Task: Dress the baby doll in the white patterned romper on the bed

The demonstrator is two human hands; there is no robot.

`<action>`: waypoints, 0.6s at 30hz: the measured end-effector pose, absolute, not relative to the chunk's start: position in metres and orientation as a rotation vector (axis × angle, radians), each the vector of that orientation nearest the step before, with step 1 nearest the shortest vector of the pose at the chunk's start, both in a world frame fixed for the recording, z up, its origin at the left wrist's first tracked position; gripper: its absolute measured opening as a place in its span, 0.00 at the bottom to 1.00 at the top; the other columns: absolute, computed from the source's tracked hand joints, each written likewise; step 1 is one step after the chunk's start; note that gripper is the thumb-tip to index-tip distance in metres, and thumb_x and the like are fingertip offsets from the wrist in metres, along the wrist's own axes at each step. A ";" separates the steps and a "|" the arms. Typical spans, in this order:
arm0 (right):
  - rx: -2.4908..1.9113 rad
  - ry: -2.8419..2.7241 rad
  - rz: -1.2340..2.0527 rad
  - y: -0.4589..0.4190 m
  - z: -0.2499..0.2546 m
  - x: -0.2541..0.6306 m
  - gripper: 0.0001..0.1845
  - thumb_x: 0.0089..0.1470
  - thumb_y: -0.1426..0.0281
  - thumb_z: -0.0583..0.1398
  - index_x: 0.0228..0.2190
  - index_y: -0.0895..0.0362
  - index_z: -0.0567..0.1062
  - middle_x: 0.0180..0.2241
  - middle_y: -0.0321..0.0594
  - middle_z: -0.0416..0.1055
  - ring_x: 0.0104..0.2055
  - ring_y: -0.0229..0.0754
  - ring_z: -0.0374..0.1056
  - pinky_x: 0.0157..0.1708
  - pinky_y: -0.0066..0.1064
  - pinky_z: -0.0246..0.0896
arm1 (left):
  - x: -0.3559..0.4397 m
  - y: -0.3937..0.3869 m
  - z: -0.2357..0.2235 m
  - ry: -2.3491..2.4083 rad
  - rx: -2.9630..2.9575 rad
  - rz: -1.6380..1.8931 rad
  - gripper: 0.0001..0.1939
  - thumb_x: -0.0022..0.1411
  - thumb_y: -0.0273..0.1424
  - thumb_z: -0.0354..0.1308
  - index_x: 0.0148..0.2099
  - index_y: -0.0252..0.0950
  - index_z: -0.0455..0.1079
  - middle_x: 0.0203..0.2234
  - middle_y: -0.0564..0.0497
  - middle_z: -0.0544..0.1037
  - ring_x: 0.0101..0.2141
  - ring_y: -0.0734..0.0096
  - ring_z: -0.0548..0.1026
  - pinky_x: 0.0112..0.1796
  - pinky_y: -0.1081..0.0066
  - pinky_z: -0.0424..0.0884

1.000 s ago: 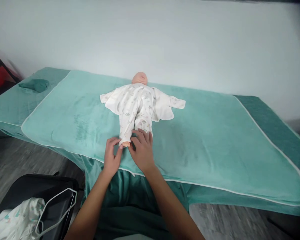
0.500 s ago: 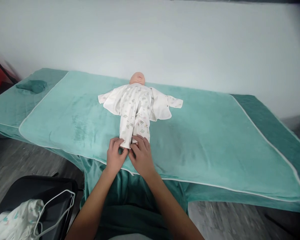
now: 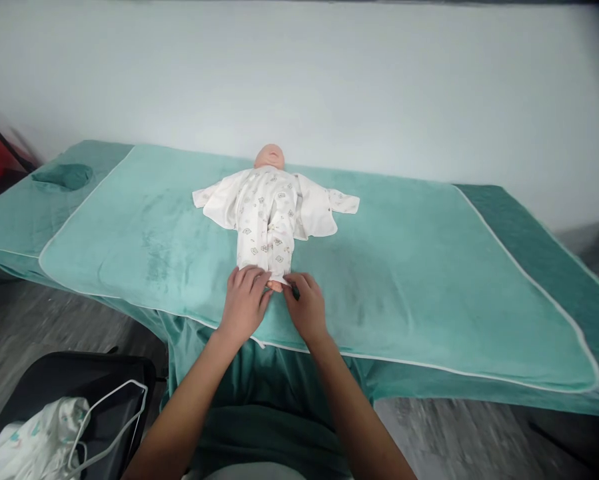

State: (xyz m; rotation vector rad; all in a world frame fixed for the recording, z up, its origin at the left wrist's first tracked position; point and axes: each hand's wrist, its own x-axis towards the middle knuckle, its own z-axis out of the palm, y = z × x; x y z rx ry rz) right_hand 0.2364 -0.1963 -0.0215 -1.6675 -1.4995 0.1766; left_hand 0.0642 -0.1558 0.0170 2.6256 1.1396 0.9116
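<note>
A baby doll (image 3: 270, 156) lies on its back on a light green towel (image 3: 404, 280), head away from me. It wears a white printed sleepsuit (image 3: 266, 217) whose front flaps and sleeves are spread out to both sides. My left hand (image 3: 245, 303) and my right hand (image 3: 305, 308) are side by side at the doll's feet. Both hands pinch the lower hem of the right trouser leg, where a bare foot (image 3: 276, 287) pokes out between them.
The towel covers a darker green padded table (image 3: 544, 240) against a white wall. A small green cushion (image 3: 62, 176) lies at the table's far left. Below left on the grey floor stands a black bin (image 3: 54, 380) with printed cloth (image 3: 34, 443) and a white wire hanger (image 3: 112, 417).
Both hands shifted right from the doll's left trouser leg cuff to the right one. The view drifted slightly, so the doll sits a little further left.
</note>
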 end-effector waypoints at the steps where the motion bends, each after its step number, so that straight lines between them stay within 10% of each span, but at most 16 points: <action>1: -1.634 -1.493 0.199 -0.196 -0.018 0.237 0.07 0.64 0.71 0.58 0.42 0.55 0.75 0.38 0.43 0.74 0.40 0.47 0.70 0.42 0.42 0.68 | 0.065 -0.153 0.018 1.141 2.633 0.861 0.15 0.70 0.31 0.56 0.58 0.38 0.67 0.51 0.43 0.77 0.55 0.54 0.72 0.61 0.47 0.64; 18: -1.480 -1.862 0.201 -0.223 0.013 0.250 0.06 0.64 0.74 0.57 0.39 0.53 0.73 0.35 0.40 0.74 0.38 0.44 0.71 0.37 0.34 0.68 | 0.057 -0.163 0.010 0.953 2.523 1.114 0.07 0.66 0.25 0.54 0.43 0.41 0.70 0.34 0.51 0.78 0.41 0.63 0.75 0.59 0.50 0.69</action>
